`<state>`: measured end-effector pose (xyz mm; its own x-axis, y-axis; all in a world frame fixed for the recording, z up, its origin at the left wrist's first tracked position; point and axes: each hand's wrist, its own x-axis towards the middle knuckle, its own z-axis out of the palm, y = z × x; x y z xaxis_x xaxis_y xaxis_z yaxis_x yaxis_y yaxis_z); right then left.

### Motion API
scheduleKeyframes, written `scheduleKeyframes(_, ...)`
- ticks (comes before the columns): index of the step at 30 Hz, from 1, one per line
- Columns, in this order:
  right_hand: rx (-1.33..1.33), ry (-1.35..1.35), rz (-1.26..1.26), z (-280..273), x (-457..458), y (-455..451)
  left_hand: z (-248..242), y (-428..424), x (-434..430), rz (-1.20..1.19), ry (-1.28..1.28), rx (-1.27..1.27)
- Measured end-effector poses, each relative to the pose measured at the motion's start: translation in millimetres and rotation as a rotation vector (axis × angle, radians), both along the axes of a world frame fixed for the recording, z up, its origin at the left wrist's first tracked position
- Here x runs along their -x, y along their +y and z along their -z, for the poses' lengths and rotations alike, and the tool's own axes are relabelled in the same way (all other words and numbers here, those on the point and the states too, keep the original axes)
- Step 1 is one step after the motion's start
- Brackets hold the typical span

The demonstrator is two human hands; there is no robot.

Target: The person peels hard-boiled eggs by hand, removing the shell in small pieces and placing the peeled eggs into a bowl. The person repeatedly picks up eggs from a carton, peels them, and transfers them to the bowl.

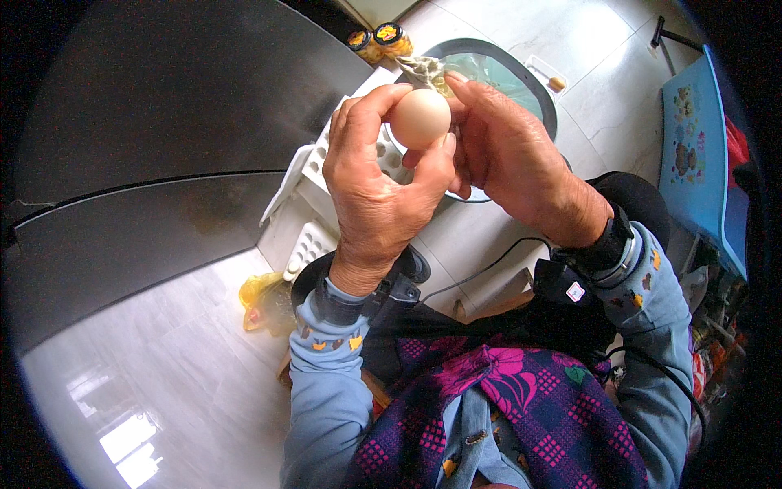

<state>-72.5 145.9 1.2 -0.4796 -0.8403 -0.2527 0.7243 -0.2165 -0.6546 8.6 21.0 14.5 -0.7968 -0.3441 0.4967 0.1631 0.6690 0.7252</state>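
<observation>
A pale brown egg (pixel 420 118) is held up between both hands. My left hand (pixel 382 177) grips it from the left, with fingers over its top and the thumb at its lower right. My right hand (pixel 513 153) is cupped close at the egg's right side; whether its hidden fingers also press on the shell I cannot tell. Beneath the hands stands a round basin with a dark rim (pixel 547 98), lined in part with a greenish plastic bag (pixel 498 76). A crumpled pale cloth (pixel 421 72) lies at the basin's upper left. Partly behind my left hand is a white tray with round hollows (pixel 316 160).
Two lidded jars (pixel 393 40) stand beyond the basin. A small brown object (pixel 556 84) lies in a clear holder at its right. A blue plastic bin (pixel 693 147) is at the right, a dark grey panel (pixel 183 91) at the left. A yellow bag (pixel 266 302) and another hollowed tray (pixel 311 247) lie low.
</observation>
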Motion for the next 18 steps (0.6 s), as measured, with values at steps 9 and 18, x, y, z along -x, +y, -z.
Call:
scheduleKeyframes(9, 0.003, 0.047, 0.019, -4.2, -1.2, 1.6, -3.0, -2.7, -2.2, -0.022, 0.033, 0.238)
scheduleKeyframes(18, 0.108, -0.047, -0.032, -2.0, 3.0, 5.3, -1.5, -5.3, -3.7, 0.038, 0.054, 0.17)
